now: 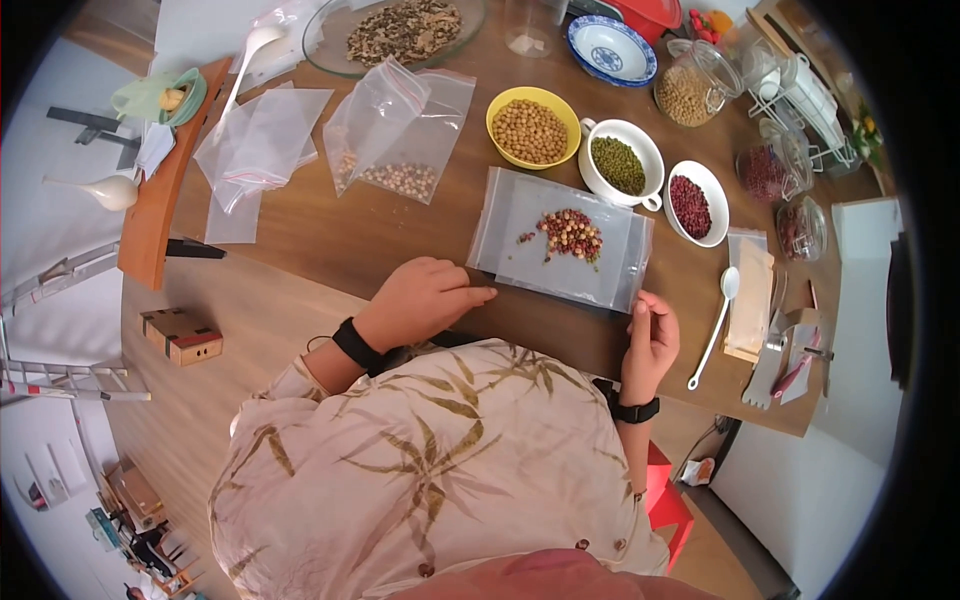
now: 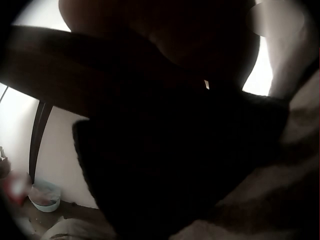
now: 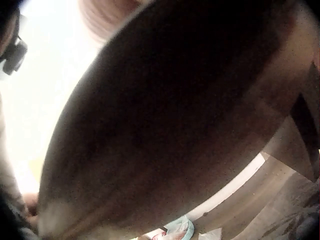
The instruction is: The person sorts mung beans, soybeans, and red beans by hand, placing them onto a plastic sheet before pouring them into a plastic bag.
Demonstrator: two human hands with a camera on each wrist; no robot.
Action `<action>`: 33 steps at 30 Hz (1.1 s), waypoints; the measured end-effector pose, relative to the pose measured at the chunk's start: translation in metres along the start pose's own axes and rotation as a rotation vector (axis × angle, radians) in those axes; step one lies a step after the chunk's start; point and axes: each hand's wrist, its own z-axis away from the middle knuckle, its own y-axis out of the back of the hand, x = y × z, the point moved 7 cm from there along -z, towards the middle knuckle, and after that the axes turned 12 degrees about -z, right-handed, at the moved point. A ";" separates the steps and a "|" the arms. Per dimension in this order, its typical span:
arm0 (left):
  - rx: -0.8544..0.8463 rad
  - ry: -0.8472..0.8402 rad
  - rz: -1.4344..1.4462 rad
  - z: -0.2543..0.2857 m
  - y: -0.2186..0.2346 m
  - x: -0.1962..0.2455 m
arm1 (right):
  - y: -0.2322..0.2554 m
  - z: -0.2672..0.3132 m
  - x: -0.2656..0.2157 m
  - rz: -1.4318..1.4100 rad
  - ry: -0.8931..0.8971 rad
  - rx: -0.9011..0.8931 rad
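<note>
A clear zip bag [image 1: 500, 235] lies flat on the table, with a small heap of mixed beans [image 1: 573, 236] in its middle. At its lower right corner, my right hand [image 1: 650, 345] pinches the bag's edge between thumb and fingers. My left hand [image 1: 425, 298] is by the table's front edge, its index finger stretched toward the bag's lower left corner. Behind the bag stand a yellow bowl [image 1: 507, 93] of round tan beans, a white two-handled bowl [image 1: 652, 160] of green beans and a white bowl [image 1: 722, 220] of dark red beans. Both wrist views are mostly dark.
Left of the bag lie a partly filled zip bag [image 1: 400, 180] and a pile of unfilled zip bags [image 1: 258, 145]. A white spoon [image 1: 712, 325] lies at the right. Glass jars [image 1: 690, 90] and blue-patterned dishes [image 1: 612, 50] stand behind, beside a glass plate [image 1: 330, 55].
</note>
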 end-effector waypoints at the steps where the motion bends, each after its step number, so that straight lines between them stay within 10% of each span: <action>1: 0.012 0.030 -0.018 -0.001 0.000 0.000 | -0.001 0.000 -0.001 0.005 0.001 -0.008; 11: 0.094 0.096 0.071 0.004 -0.001 -0.006 | -0.003 0.000 -0.002 0.015 0.008 -0.024; 19: 0.125 0.492 0.343 0.018 0.000 -0.024 | -0.002 0.000 0.000 0.030 0.020 -0.037; 33: 0.217 0.322 0.143 0.013 -0.001 -0.010 | 0.007 0.002 -0.006 -0.080 0.053 0.070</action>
